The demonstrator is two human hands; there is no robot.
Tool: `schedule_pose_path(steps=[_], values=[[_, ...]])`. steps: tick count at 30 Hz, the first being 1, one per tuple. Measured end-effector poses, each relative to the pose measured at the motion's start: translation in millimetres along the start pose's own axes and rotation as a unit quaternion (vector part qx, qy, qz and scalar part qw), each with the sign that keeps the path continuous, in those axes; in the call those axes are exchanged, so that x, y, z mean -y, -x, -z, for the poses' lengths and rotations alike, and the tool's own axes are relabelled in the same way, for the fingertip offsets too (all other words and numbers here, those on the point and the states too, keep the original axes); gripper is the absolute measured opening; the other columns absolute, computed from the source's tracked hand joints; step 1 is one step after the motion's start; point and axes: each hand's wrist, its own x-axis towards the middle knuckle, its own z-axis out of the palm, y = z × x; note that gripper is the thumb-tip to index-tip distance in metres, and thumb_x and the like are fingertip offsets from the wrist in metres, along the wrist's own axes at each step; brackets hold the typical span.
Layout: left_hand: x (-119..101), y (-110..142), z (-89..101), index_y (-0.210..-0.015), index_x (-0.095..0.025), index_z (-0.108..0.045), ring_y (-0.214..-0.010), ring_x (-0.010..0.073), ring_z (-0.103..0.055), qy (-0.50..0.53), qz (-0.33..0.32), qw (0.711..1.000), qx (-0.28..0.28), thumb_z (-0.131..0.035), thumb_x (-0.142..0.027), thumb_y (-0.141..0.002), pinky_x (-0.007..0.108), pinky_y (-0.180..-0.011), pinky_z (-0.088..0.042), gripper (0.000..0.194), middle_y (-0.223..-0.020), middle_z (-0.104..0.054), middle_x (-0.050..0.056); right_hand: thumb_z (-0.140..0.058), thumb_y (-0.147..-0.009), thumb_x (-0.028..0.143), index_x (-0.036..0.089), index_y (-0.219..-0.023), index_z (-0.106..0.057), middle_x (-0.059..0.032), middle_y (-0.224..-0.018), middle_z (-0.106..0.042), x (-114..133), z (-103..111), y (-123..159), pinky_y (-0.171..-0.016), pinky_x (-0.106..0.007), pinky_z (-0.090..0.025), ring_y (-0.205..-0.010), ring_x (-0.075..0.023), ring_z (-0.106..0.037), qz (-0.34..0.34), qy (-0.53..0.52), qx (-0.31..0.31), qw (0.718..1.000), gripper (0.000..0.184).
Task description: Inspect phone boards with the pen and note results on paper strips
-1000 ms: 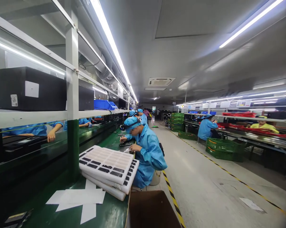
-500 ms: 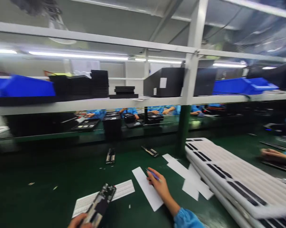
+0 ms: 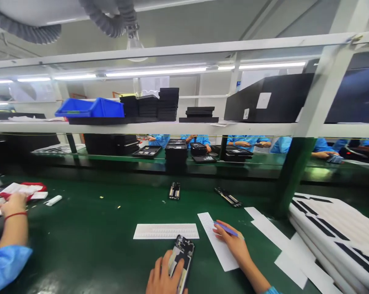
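Note:
My left hand (image 3: 166, 274) is wrapped over an opened phone body (image 3: 184, 253) with its inner parts showing, low at the front of the bench. In my right hand (image 3: 233, 241) is a purple pen-like tool (image 3: 227, 228), held between the fingers. That hand rests over a white sticker sheet (image 3: 216, 245) lying at a slant. Just behind the phone body lies a second white sticker sheet (image 3: 166, 231), with rows of small pieces. Farther back are two more opened phone bodies, one upright to my view (image 3: 174, 191) and one slanted (image 3: 227, 197).
White sheets (image 3: 279, 237) overlap at the right, beside stacked white trays (image 3: 331, 237) with black strips. A green post (image 3: 294, 175) rises there. Another person's hand (image 3: 14, 208) works at the left near a red and white bundle (image 3: 28, 190). A white shelf (image 3: 135, 128) crosses ahead.
The view has swung left. My left hand has moved over the phone body, which now stands more upright in view. My right hand still holds the purple tool over the slanted sheet.

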Motion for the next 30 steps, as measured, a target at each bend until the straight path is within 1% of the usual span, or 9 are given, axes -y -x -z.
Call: schedule_pose_path(steps=[3,7,11,15,18,21,25,27,30], values=[[-19.0,0.4,-0.8,-0.12,-0.042,-0.061,-0.105,0.0309,-0.055,0.018,0.012,0.999,0.032,-0.074,-0.05,-0.069,0.04,-0.078,-0.05,0.053,-0.129,-0.055,0.003,-0.081,-0.062,0.057,0.011,-0.091,-0.072,-0.0133,-0.085,-0.073,6.6,0.5,2.7,-0.066,-0.033,-0.063,-0.078,-0.0296,-0.072,-0.018,0.033,0.009,0.999,0.056],[-28.7,6.1,-12.1,-0.12,-0.039,-0.059,-0.106,0.0266,-0.053,0.067,-0.069,0.993,0.062,-0.073,-0.056,-0.072,0.034,-0.083,-0.051,0.053,-0.129,-0.052,0.003,-0.08,-0.062,0.059,0.009,-0.08,-0.07,-0.0129,-0.075,-0.072,13.1,5.7,1.8,-0.058,-0.026,-0.06,-0.068,-0.0244,-0.071,-0.034,0.055,0.014,0.998,0.054],[-19.0,5.8,-15.3,-0.122,-0.037,-0.058,-0.103,0.0244,-0.055,0.057,-0.167,0.983,0.05,-0.068,-0.063,-0.075,0.031,-0.08,-0.053,0.054,-0.128,-0.052,0.004,-0.08,-0.065,0.056,0.011,-0.085,-0.069,-0.011,-0.076,-0.071,14.2,9.3,1.1,-0.058,-0.025,-0.059,-0.067,-0.022,-0.07,-0.024,0.052,0.021,0.998,0.051],[1.4,-1.0,10.5,-0.13,-0.029,-0.053,-0.101,0.0246,-0.057,0.048,-0.229,0.971,0.038,-0.062,-0.07,-0.076,0.029,-0.074,-0.057,0.068,-0.129,-0.052,0.009,-0.078,-0.068,0.053,0.012,-0.09,-0.067,-0.0104,-0.08,-0.072,16.2,11.7,3.4,-0.061,-0.025,-0.059,-0.07,-0.0212,-0.071,-0.016,0.06,0.046,0.997,0.048],[18.3,-3.5,35.1,-0.136,-0.03,-0.046,-0.109,0.0228,-0.055,0.061,-0.191,0.979,0.043,-0.054,-0.054,-0.089,0.029,-0.081,-0.057,0.054,-0.134,-0.048,0.008,-0.078,-0.066,0.052,0.012,-0.088,-0.067,-0.0103,-0.079,-0.072,21.0,17.1,6.3,-0.06,-0.025,-0.058,-0.07,-0.0211,-0.071,-0.013,0.07,0.067,0.995,0.046],[33.3,-5.4,49.0,-0.128,-0.032,-0.052,-0.099,0.0174,-0.06,0.073,-0.109,0.989,0.073,-0.041,-0.036,-0.096,0.023,-0.069,-0.057,0.034,-0.121,-0.052,0.006,-0.077,-0.066,0.051,0.013,-0.083,-0.066,-0.0089,-0.073,-0.071,24.5,25.7,8.7,-0.056,-0.024,-0.057,-0.065,-0.0194,-0.069,-0.016,0.081,0.076,0.994,0.043],[38.9,-14.5,52.6,-0.119,-0.027,-0.056,-0.081,0.0146,-0.063,0.064,-0.027,0.99,0.121,-0.034,-0.037,-0.099,0.022,-0.054,-0.051,0.031,-0.103,-0.055,0.004,-0.076,-0.067,0.046,0.013,-0.077,-0.066,-0.0073,-0.069,-0.069,23.4,36.1,11.1,-0.053,-0.025,-0.056,-0.06,-0.0184,-0.068,-0.03,0.095,0.078,0.992,0.036],[32.6,-22.7,50.6,-0.117,-0.026,-0.058,-0.086,0.0159,-0.062,0.083,-0.038,0.989,0.113,-0.037,-0.037,-0.098,0.025,-0.062,-0.053,0.03,-0.104,-0.057,0.004,-0.075,-0.067,0.043,0.013,-0.076,-0.066,-0.0069,-0.068,-0.069,21.6,38.4,11.8,-0.051,-0.025,-0.056,-0.058,-0.0183,-0.067,-0.035,0.097,0.078,0.992,0.033],[13.9,-39.8,40.9,-0.116,-0.026,-0.059,-0.105,0.0213,-0.057,0.151,-0.116,0.976,0.108,-0.045,-0.034,-0.095,0.035,-0.086,-0.052,0.027,-0.116,-0.056,0.007,-0.074,-0.067,0.042,0.013,-0.077,-0.065,-0.0062,-0.068,-0.068,18.8,37.2,10.9,-0.051,-0.024,-0.055,-0.059,-0.0175,-0.067,-0.031,0.094,0.067,0.993,0.032]])
